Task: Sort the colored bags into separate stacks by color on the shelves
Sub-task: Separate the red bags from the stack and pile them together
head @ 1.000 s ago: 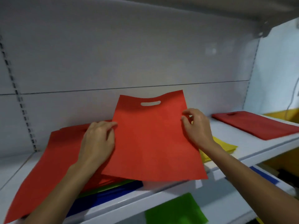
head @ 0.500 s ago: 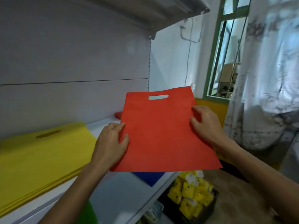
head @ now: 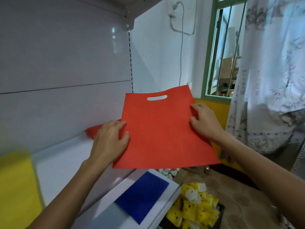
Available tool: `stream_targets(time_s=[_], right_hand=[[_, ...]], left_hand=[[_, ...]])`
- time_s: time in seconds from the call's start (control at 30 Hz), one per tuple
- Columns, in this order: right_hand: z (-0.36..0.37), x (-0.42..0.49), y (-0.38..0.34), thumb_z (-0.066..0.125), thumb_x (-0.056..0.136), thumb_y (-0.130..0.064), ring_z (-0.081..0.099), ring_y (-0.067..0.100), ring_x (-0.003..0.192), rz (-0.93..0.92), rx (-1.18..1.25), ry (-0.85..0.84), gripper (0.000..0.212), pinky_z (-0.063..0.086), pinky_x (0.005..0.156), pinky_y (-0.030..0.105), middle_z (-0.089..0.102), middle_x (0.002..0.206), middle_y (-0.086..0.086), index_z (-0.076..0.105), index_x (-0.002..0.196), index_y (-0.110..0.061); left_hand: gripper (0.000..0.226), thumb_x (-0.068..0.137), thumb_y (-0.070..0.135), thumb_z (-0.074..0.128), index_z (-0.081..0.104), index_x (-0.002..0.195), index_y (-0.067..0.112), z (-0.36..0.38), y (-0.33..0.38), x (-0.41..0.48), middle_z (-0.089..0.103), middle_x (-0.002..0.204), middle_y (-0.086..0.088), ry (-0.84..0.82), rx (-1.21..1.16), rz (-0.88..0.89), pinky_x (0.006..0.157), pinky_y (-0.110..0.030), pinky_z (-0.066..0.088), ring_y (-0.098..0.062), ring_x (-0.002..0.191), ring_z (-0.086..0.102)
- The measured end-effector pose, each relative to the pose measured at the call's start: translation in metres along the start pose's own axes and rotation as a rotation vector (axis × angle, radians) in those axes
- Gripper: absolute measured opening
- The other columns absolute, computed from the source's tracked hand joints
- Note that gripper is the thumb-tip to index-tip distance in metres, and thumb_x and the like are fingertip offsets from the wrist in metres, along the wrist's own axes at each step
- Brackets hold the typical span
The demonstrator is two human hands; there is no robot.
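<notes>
While the white shelf (head: 66, 162) with its grey back panel (head: 57, 55) fills the left half of the view, a flowered curtain (head: 272, 80) is seen at the right, beside a green-framed window (head: 222, 55). A red bag (head: 161, 129) is held flat in the air in the middle, near the right end of the shelf, with its cut-out handle turned away from the person. A yellow stack (head: 16, 187) is laid at the left on the same shelf, well apart from the red bag. One blue bag (head: 142, 195) is laid on the lower shelf (head: 171, 184), below the near edge of the red bag. A pile of small yellow packets (head: 194, 207) is seen lower, at the right of that shelf. The left edge of the red bag is pinched by the left hand (head: 109, 142), with the thumb on its upper face. The right edge is pinched by the curled fingers of the right hand (head: 204, 123). A corner of a red stack (head: 94, 131) is visible on the shelf, just behind the left hand.
</notes>
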State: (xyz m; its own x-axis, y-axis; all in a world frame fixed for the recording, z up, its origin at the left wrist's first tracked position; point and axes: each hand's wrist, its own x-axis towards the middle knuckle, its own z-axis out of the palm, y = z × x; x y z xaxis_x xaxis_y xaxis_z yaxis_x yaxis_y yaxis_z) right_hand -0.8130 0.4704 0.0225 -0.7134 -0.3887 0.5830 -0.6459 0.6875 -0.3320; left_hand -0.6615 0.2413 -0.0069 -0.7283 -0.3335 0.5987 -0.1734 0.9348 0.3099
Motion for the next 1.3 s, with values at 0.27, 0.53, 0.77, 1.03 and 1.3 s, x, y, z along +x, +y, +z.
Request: stream_targets(time_s=[0.27, 0.53, 0.77, 1.03, 1.3], right_hand=[[0.054, 0.087, 0.002, 0.045, 0.084, 0.000, 0.041, 0.027, 0.125, -0.107, 0.118, -0.058, 0.053, 0.027, 0.101, 0.025, 0.044, 0.136, 0.016, 0.039, 0.137, 0.000], [0.142, 0.141, -0.014, 0.046, 0.083, 0.001, 0.045, 0.031, 0.119, -0.347, 0.219, -0.252, 0.047, 0.030, 0.101, 0.030, 0.047, 0.130, 0.019, 0.044, 0.130, 0.005], [0.205, 0.153, 0.000, 0.044, 0.085, -0.012, 0.043, 0.032, 0.118, -0.515, 0.006, -0.596, 0.037, 0.040, 0.097, 0.043, 0.045, 0.129, 0.014, 0.046, 0.120, -0.002], [0.224, 0.165, 0.008, 0.037, 0.089, -0.023, 0.049, 0.029, 0.111, -0.489, -0.045, -0.701, 0.020, 0.042, 0.090, 0.039, 0.056, 0.113, 0.010, 0.051, 0.079, -0.014], [0.212, 0.163, 0.007, 0.041, 0.089, -0.021, 0.047, 0.032, 0.109, -0.497, 0.013, -0.606, 0.018, 0.044, 0.088, 0.040, 0.052, 0.113, 0.015, 0.052, 0.088, -0.007]], left_hand=[[0.058, 0.074, 0.036, 0.034, 0.060, 0.120, 0.012, 0.005, -0.017, 0.043, 0.062, 0.117, -0.007, 0.000, 0.190, -0.072, 0.091, -0.035, 0.041, -0.028, 0.108, 0.054], [0.043, 0.082, 0.037, 0.037, 0.064, 0.105, 0.013, 0.019, -0.034, 0.036, 0.062, 0.104, -0.004, -0.092, 0.327, -0.309, 0.084, -0.033, 0.045, -0.022, 0.100, 0.056], [0.029, 0.085, 0.035, 0.048, 0.062, 0.107, 0.022, 0.056, -0.032, 0.029, 0.058, 0.106, -0.004, -0.232, 0.434, -0.609, 0.080, -0.028, 0.042, -0.022, 0.103, 0.054], [0.031, 0.086, 0.036, 0.051, 0.062, 0.109, 0.020, 0.079, -0.030, 0.027, 0.059, 0.110, -0.005, -0.176, 0.426, -0.727, 0.083, -0.029, 0.044, -0.022, 0.104, 0.055], [0.036, 0.092, 0.043, 0.045, 0.052, 0.123, 0.025, 0.077, -0.026, 0.026, 0.056, 0.116, -0.004, -0.091, 0.450, -0.751, 0.087, -0.032, 0.042, -0.023, 0.110, 0.052]])
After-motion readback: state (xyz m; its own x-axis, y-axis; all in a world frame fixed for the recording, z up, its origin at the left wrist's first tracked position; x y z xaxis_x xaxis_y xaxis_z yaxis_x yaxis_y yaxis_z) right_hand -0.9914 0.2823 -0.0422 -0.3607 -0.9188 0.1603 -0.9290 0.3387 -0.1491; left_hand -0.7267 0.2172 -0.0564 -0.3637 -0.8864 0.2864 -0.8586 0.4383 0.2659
